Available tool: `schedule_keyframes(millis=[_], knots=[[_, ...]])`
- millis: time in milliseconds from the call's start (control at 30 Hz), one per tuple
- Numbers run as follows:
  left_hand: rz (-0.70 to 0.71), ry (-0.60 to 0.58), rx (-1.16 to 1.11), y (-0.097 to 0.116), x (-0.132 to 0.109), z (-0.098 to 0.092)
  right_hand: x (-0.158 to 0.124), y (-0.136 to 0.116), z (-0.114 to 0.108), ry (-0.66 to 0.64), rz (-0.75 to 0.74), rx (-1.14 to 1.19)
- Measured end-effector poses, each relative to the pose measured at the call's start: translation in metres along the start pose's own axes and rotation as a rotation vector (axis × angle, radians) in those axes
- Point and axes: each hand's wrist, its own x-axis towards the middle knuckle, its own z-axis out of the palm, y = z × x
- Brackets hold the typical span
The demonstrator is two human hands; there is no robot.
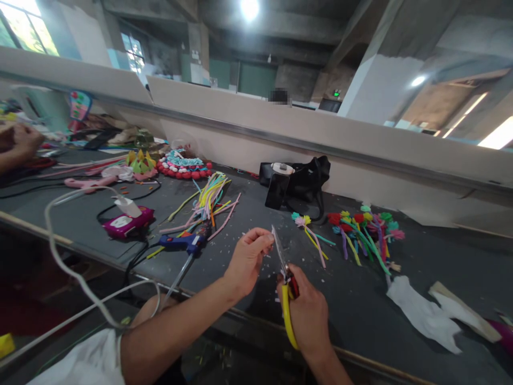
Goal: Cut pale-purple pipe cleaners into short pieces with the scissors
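Note:
My right hand [310,315] is wrapped round the handles of a pair of scissors [287,307], yellow and red, with the blades pointing up and away from me. Beside the blade tips, the thumb and fingers of my left hand [247,262] are pinched together; whatever they hold is too small to make out. Just beyond lie a few pipe-cleaner flowers [301,220] with pink and yellow stems. A larger bunch of colourful pipe-cleaner flowers [366,230] rests to the right. Small white scraps dot the dark table [236,214] around my hands.
A blue glue gun [182,242] and loose fuzzy strips [212,195] lie left of my hands. Further left are a purple power strip [128,220] and a white cable [60,251]. A black bag [308,179] sits by the partition, white cloth [420,315] at right. Another person's hand [26,140] shows far left.

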Motion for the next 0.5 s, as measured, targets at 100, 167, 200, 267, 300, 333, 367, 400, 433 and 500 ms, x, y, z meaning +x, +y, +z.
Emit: schedule_keyframes(millis=[100,167,200,267,300,333,367,400,433,500], knots=[[-0.006,0.003,0.016,0.001,-0.001,0.001,0.0,-0.002,0.0,-0.027,-0.008,0.043],[-0.012,0.002,0.03,0.001,-0.001,0.001,0.001,-0.002,-0.001,-0.035,-0.001,0.073],[-0.011,0.001,0.046,0.001,0.0,0.0,0.002,-0.002,-0.001,-0.031,0.007,0.091],[-0.001,-0.006,0.13,-0.001,0.004,-0.004,0.005,0.001,-0.002,-0.007,0.024,0.136],[0.004,-0.01,0.202,-0.003,0.007,-0.006,0.008,0.003,-0.002,0.007,0.03,0.168],[0.008,-0.018,0.292,-0.006,0.01,-0.009,0.01,0.006,-0.002,0.02,0.038,0.207],[0.005,-0.022,0.393,-0.009,0.014,-0.013,0.012,0.008,-0.003,0.027,0.046,0.252],[0.004,-0.028,0.492,-0.013,0.018,-0.016,0.014,0.01,-0.004,0.028,0.062,0.301],[0.009,-0.048,0.589,-0.017,0.023,-0.02,0.016,0.011,-0.006,0.029,0.088,0.355],[0.066,-0.072,0.858,-0.023,0.032,-0.029,0.018,0.012,-0.01,0.053,0.161,0.48]])
